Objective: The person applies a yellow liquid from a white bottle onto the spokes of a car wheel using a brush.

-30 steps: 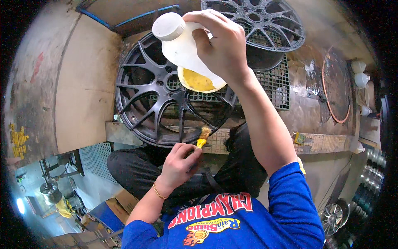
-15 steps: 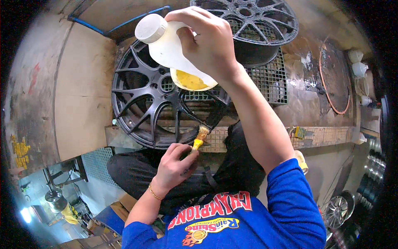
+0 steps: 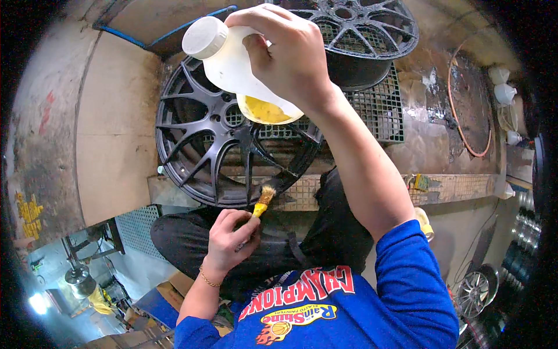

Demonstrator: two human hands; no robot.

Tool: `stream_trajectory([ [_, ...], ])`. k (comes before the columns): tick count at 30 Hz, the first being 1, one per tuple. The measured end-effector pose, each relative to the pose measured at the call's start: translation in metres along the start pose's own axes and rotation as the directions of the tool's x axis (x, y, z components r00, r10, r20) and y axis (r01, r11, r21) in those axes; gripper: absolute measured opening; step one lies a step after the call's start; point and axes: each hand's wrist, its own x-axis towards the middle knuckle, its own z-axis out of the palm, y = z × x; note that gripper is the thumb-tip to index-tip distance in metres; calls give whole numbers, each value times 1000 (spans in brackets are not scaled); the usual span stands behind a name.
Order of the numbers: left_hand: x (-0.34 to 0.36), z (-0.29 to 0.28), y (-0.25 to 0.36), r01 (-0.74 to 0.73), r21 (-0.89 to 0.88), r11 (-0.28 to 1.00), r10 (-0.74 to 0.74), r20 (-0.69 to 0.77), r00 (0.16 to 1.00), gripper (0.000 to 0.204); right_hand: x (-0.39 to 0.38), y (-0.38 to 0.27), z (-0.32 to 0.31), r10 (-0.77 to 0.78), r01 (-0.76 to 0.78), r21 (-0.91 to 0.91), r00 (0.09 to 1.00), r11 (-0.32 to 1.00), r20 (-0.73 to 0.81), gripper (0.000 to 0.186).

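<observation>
My right hand [image 3: 297,61] is closed on a white plastic jug [image 3: 229,63] with a screw cap, raised and tilted above the work. Its cut-open lower end shows a yellowish inside [image 3: 263,110]. My left hand [image 3: 232,237] grips a paintbrush [image 3: 265,202] with a yellow handle and tan bristles. The bristles point up, at the near rim of a dark grey multi-spoke wheel rim [image 3: 216,125]. Whether they touch it I cannot tell. The jug hides part of this wheel's far side, and a dark wet-looking patch shows on its right-hand spokes.
Another dark wheel rim [image 3: 381,28] stands at the far right on a black grid [image 3: 381,110]. A tan panel [image 3: 116,134] borders the left side. An orange hose [image 3: 455,110] curves at the right, near white containers [image 3: 504,95]. My crossed legs [image 3: 186,235] lie before a wooden ledge [image 3: 459,191].
The brush and my left hand have shifted left along the near rim, away from the right-hand spokes. The jug has moved slightly up and left in my right hand.
</observation>
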Motion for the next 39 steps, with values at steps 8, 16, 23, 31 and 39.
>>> stream_trajectory([
  [8,18,15,15,14,-97,995,-24,-102,995,35,0,-4,1,6,-6,-36,1000,999,17,28],
  [16,-7,13,7,60,-39,997,-68,-221,973,29,-1,-5,6,3,-3,-16,1000,1000,17,26],
  [23,-4,31,10,-10,-55,998,4,-96,995,47,2,-8,9,-17,18,-25,1000,1000,7,26],
  [31,-27,8,9,39,42,998,-34,-106,994,39,0,-8,9,0,0,-1,1000,1000,10,27],
  [39,-5,45,12,-27,-5,1000,27,-87,996,47,0,-11,6,26,-25,-27,999,999,33,27],
])
